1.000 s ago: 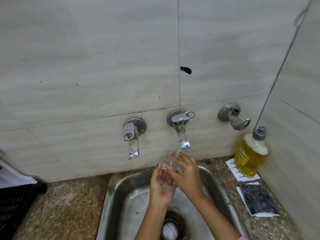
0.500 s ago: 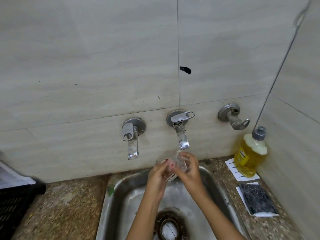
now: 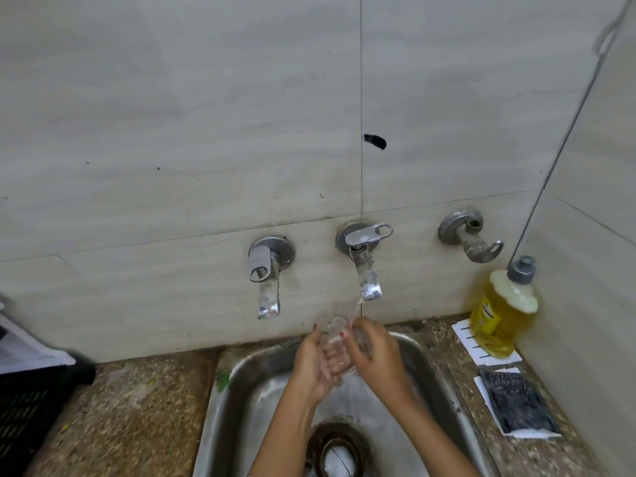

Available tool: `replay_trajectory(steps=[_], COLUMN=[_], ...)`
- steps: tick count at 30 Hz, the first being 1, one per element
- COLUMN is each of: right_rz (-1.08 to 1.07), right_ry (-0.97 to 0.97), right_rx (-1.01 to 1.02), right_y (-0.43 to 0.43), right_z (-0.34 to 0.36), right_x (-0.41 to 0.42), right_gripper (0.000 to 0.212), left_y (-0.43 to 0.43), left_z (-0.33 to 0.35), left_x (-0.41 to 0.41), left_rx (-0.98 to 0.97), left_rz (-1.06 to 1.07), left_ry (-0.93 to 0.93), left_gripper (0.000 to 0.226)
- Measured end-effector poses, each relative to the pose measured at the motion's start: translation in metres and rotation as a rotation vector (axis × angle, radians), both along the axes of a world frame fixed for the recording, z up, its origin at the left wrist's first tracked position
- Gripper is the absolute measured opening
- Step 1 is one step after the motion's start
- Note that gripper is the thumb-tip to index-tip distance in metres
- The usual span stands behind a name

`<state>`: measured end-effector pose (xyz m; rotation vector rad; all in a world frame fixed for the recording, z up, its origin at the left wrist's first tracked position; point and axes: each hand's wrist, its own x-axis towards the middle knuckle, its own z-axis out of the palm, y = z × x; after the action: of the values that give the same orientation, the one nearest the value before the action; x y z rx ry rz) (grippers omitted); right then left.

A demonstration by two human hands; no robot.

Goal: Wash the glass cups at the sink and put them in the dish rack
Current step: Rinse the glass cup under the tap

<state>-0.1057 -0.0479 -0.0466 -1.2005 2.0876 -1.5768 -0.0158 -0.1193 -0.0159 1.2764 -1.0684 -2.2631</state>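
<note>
Steel sink (image 3: 241, 401) below tiled wall: left hand (image 3: 314, 361) and right hand (image 3: 374, 352) both grip a glass cup (image 3: 339, 339) under the running tap (image 3: 367, 278), mid-rinse, racking apparently not yet done.

A clear glass cup (image 3: 335, 328), mouth up, is held above the steel sink's (image 3: 261, 401) far end.
</note>
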Motion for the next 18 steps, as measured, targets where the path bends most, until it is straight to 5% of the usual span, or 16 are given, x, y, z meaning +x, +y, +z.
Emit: replay_trajectory(steps=[2,4,7,11,15,18], right_rz=[0.064,0.026,-0.081,0.006,-0.047,-0.129], right_ry=[0.048,-0.147,-0.637,-1.349,-1.253,-0.848], right_rx=[-0.036,-0.075,0.018,0.111,0.054,0.043], right_y=[0.002,0.003,-0.001,0.000,0.000,-0.002], right_z=[-0.007,-0.004,0.012,0.034,0.032,0.019], right_x=[0.002,0.003,0.006,-0.003,-0.008,-0.011], right_gripper=[0.016,0.016,0.006,0.044,0.026,0.006], left_y=[-0.005,0.000,0.008,0.013,0.018,0.014], left_z=[-0.002,-0.001,-0.002,-0.015,-0.022,-0.007], left_x=[0.000,-0.004,-0.010,-0.005,-0.004,0.000], left_rx=[0.047,-0.055,-0.350,-0.712,-0.735,-0.157], left_rz=[-0.020,-0.055,-0.027,-0.108,-0.200,-0.081], left_ry=[-0.058,-0.046,0.014,0.010,0.033,0.312], left_gripper=[0.047,0.036,0.034,0.027,0.021,0.038])
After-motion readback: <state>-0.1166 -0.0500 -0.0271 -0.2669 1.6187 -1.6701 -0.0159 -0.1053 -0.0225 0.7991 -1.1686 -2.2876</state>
